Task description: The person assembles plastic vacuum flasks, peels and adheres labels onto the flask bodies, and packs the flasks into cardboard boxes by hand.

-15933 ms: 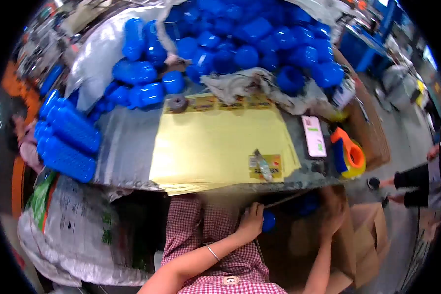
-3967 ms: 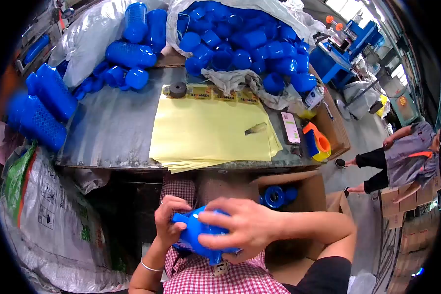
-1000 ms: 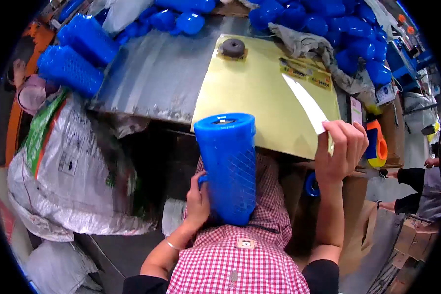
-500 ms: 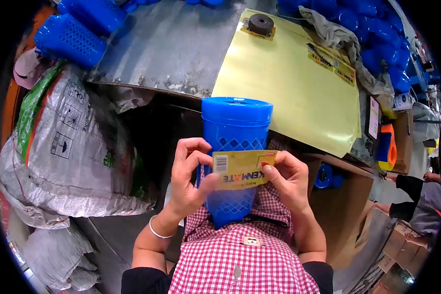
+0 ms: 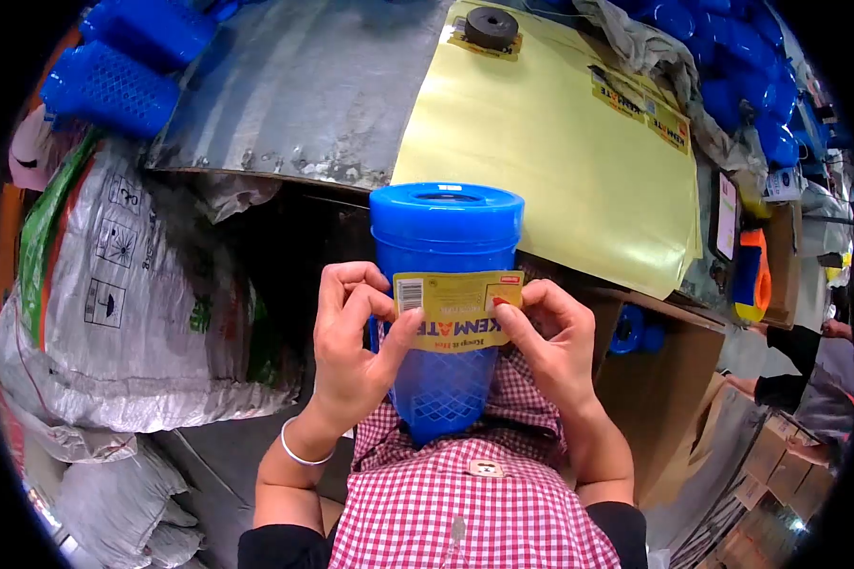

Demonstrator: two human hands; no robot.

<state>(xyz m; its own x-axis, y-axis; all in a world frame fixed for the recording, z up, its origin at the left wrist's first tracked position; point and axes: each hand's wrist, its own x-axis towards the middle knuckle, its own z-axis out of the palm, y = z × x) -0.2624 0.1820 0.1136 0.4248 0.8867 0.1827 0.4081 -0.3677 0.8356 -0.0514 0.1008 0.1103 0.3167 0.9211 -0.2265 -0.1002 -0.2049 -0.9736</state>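
Note:
A blue plastic jug (image 5: 446, 228) with a diamond pattern rests upright in my lap, its round lid facing up. Across its front lies a yellow KENMATE label (image 5: 460, 311), upside down from the camera's side, with a barcode at one end. My left hand (image 5: 356, 346) pinches the barcode end between thumb and fingers. At the opposite end, my right hand (image 5: 555, 341) has the label between thumb and forefinger. The label is against or just in front of the jug wall; how much of it touches cannot be made out.
Yellow sheets (image 5: 550, 161) cover part of the metal table (image 5: 304, 95), with a dark tape roll (image 5: 491, 28) on top. A white woven sack (image 5: 152, 313) stands at left. Blue jugs (image 5: 114, 90) lie beyond it. An open carton (image 5: 664, 398) is at right; another person (image 5: 830, 379) sits farther right.
The label has come to lie straighter and flatter across the jug, with both hands still on its ends. The view has shifted slightly.

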